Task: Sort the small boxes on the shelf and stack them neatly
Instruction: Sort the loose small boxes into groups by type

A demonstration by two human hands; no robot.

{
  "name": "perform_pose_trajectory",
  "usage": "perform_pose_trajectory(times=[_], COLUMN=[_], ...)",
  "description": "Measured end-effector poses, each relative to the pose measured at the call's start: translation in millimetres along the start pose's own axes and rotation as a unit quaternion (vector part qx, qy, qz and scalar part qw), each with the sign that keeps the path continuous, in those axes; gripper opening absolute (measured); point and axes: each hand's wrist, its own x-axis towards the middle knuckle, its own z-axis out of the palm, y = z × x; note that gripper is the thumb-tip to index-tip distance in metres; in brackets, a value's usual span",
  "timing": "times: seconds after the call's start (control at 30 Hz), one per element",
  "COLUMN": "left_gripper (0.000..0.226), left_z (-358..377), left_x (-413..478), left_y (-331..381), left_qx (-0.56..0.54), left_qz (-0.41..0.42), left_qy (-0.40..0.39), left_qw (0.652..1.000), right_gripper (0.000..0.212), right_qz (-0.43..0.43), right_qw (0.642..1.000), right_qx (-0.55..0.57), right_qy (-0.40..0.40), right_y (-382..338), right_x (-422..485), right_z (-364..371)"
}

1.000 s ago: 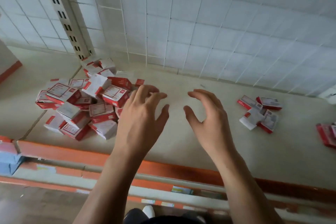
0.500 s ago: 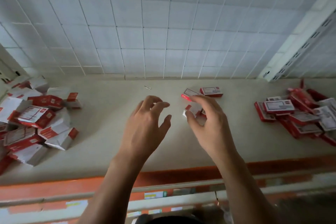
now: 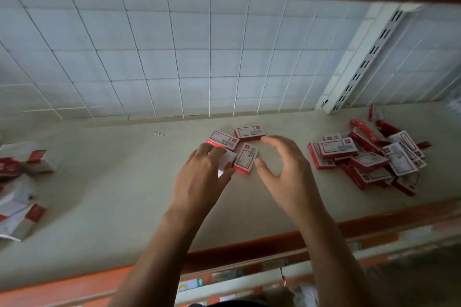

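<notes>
Several small red-and-white boxes lie loose in the middle of the beige shelf [image 3: 112, 194]: one at the back [image 3: 249, 131], one left of it [image 3: 224, 139], one in front [image 3: 247, 158]. A further box [image 3: 228, 159] is partly hidden under my left hand [image 3: 202, 177], whose fingers reach over it while the thumb touches its near corner. My right hand [image 3: 287, 174] hovers just right of the cluster, fingers curved and spread, holding nothing.
A jumbled heap of the same boxes [image 3: 369, 154] lies at the right, and another heap [image 3: 22, 182] at the left edge. A small metal bit [image 3: 159, 133] lies near the tiled back wall. A slotted upright [image 3: 366, 62] stands at the back right. An orange lip [image 3: 74, 284] runs along the shelf front.
The view has swung right from the left heap. Both hands have reached forward to the middle cluster; my left hand now touches a box there.
</notes>
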Motion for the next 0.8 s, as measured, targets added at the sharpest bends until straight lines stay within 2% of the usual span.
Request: perform_pose_trajectory(times=[0.13, 0.23, 0.3, 0.43, 0.6, 0.8], left_gripper=[0.022, 0.025, 0.027, 0.033, 0.034, 0.035], left_z=[-5.6, -13.3, -17.6, -22.6, -18.1, 8.6], left_x=[-2.0, -7.9, -11.7, -14.8, -7.1, 5.1], left_y=[-2.2, -7.0, -9.8, -9.4, 19.8, 70.1], left_qx=[-0.022, -0.030, -0.033, -0.027, -0.042, -0.065], left_qz=[-0.022, -0.040, -0.048, -0.042, 0.009, 0.080], left_qy=[0.027, 0.032, 0.043, 0.061, 0.079, 0.048], left_qw=[0.999, 0.998, 0.997, 0.997, 0.996, 0.994], right_gripper=[0.051, 0.055, 0.051, 0.047, 0.051, 0.052], right_qz=[-0.021, -0.032, -0.028, -0.021, -0.011, 0.044], right_qw=[0.999, 0.996, 0.995, 0.997, 0.999, 0.998], right_qx=[0.022, 0.025, 0.010, 0.020, 0.013, -0.025], right_qy=[-0.032, -0.083, -0.091, -0.065, -0.029, 0.039], right_y=[8.5, 14.5, 17.3, 18.1, 22.4, 47.7], right_x=[6.0, 8.4, 9.4, 7.2, -2.6, -15.9], right_z=[13.7, 30.5, 37.1, 32.3, 0.3, -51.5])
